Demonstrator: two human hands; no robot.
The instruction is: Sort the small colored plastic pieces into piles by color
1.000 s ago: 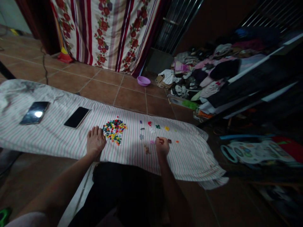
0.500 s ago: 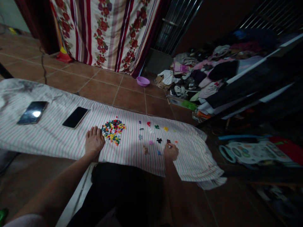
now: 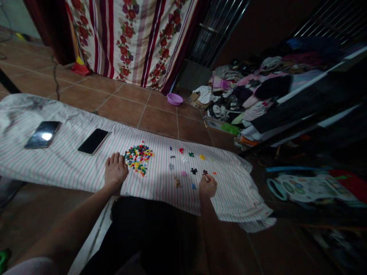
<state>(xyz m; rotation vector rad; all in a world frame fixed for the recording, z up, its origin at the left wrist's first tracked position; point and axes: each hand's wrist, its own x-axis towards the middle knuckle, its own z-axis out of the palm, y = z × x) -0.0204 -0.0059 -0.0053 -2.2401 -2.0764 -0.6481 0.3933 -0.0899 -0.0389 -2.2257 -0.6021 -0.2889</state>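
My left hand point(image 3: 116, 170) lies flat on the striped cloth point(image 3: 160, 191), its fingers stretched out beside a pile of small, many-coloured pieces point(image 3: 139, 156). Farther right, small clusters are set apart by colour, among them red pieces point(image 3: 181, 150), dark green pieces point(image 3: 191, 154), yellow pieces point(image 3: 202, 157), black pieces point(image 3: 194, 171), tan pieces point(image 3: 177, 182) and blue pieces point(image 3: 194, 186). At the dark brown cluster point(image 3: 205, 172) my right hand point(image 3: 208, 186) has its fingertips pinched together. Whatever is between those fingertips is too small to make out.
Left on the cloth lie a black phone point(image 3: 93, 141) and a dark, shiny tablet-like device point(image 3: 43, 135). Beyond, on the tiled floor, are a purple basin point(image 3: 174, 99) and heaped clothes point(image 3: 243, 86). A floral curtain point(image 3: 137, 42) hangs behind.
The whole view has shifted slightly. Both hands stay nearly in place, the left one flat by the pile and the right one pinched at the brown cluster.
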